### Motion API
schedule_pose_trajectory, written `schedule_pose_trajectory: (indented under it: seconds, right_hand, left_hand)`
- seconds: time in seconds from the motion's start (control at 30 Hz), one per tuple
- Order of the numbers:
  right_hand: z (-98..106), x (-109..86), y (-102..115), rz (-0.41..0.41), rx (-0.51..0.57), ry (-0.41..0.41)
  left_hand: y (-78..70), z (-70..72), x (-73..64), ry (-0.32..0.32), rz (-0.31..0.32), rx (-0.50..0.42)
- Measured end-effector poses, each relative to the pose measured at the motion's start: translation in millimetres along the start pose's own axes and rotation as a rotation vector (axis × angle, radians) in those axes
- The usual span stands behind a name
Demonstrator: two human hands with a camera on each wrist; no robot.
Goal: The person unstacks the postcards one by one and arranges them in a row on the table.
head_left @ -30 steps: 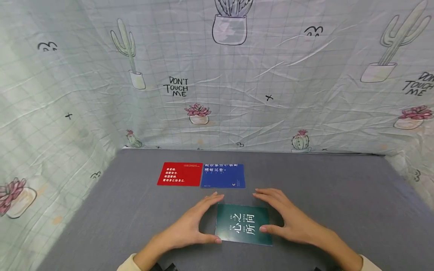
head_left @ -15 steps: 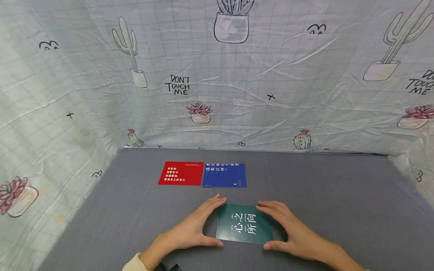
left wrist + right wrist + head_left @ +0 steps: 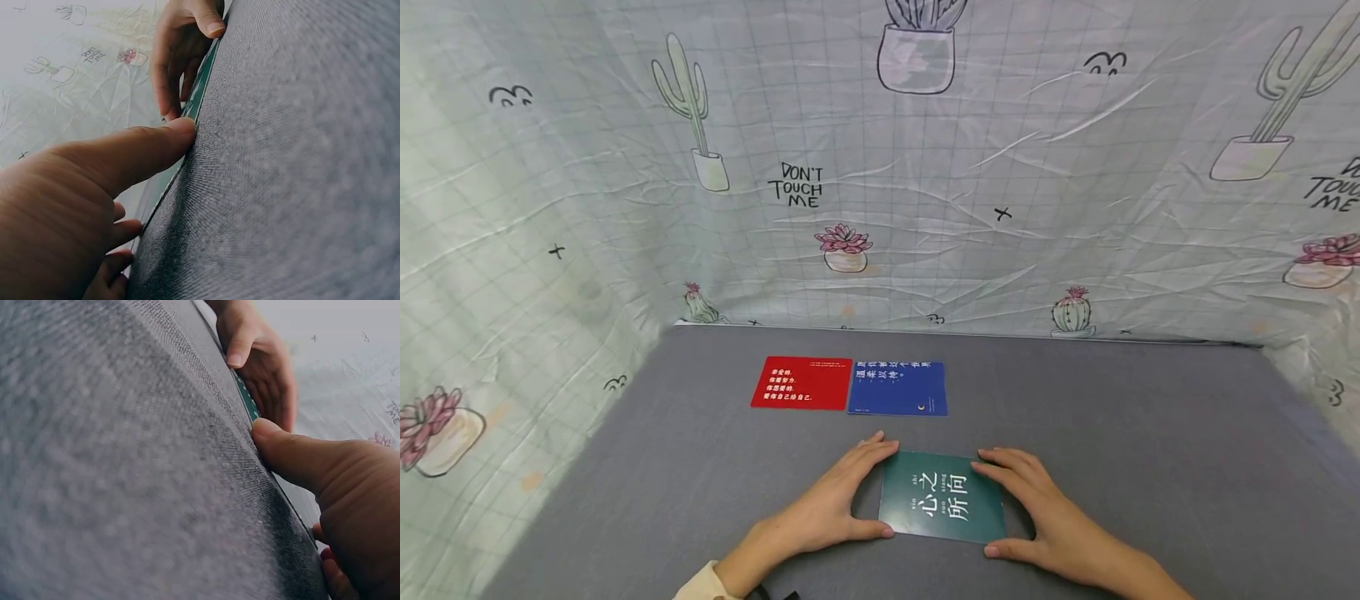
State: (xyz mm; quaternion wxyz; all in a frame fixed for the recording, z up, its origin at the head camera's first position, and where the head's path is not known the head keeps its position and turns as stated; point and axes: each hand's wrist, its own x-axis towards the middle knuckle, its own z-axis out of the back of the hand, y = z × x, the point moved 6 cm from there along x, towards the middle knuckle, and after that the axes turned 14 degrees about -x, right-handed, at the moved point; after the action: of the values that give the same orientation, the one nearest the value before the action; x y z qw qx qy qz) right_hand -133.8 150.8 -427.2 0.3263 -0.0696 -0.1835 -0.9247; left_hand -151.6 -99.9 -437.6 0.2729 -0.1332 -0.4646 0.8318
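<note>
A dark green card with white Chinese characters lies flat on the grey cloth, close to the person. My left hand holds its left end, thumb at the near corner and fingers at the far one. Opposite, my right hand grips the right end, its thumb by the near corner and its index fingertip by the far edge. Both wrist views show a thumb at the card's near edge; the other fingers are partly hidden. Farther back lie a red card and a blue card, side by side.
Grey cloth covers the table around the cards. A pale curtain printed with cacti and "Don't touch me" rises behind the table and along its sides.
My right thumb has moved off the green card's face to its near edge, and the right fingers have come down to its far edge. The left hand has shifted slightly; the cards stay put.
</note>
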Motion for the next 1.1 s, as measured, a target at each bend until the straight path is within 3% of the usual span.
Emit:
schedule_pose_trajectory:
  seconds: [0.57,0.83,1.1]
  right_hand:
    - [-1.7,-1.4,0.3,-0.017,0.005,-0.035]
    - [-0.6,-2.0,2.2,0.029,0.021,-0.066]
    - [1.3,-1.3,4.7,0.040,0.001,-0.091]
  left_hand:
    - [-3.4,0.4,1.0,-0.002,-0.025,0.032]
    - [-3.1,0.7,0.5,-0.002,-0.015,0.038]
    - [-4.8,1.1,0.4,-0.007,-0.053,0.059]
